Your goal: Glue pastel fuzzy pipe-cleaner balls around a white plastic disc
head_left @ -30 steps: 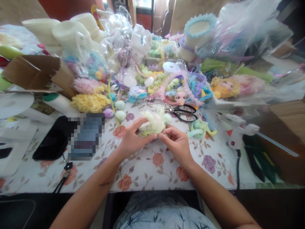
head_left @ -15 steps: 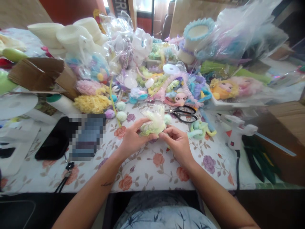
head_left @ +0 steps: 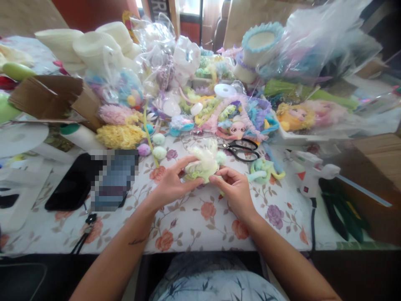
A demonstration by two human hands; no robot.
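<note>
Between both hands is a pale yellow-green ruffled fabric piece (head_left: 202,163), with a row of small white beads showing on its right edge. My left hand (head_left: 175,182) grips it from the left, thumb in front and fingers behind. My right hand (head_left: 233,188) pinches at its lower right edge; what exactly lies between those fingertips is too small to make out. Just behind the piece is a mint pom-pom (head_left: 221,157). Black-handled scissors (head_left: 242,149) lie beyond the right hand, and a green and yellow fuzzy coil (head_left: 265,170) rests to the right.
Across the back are piled ribbons, plastic bags and a doll face (head_left: 237,128). On the left lie a black phone (head_left: 70,184), a thread spool (head_left: 79,136) and a cardboard box (head_left: 46,96). A glue gun (head_left: 310,171) and green-handled pliers (head_left: 341,209) sit at right.
The hands and the fabric piece stay in nearly the same place. My left forearm has shifted slightly left, with its thumb a little farther from the right fingertips.
</note>
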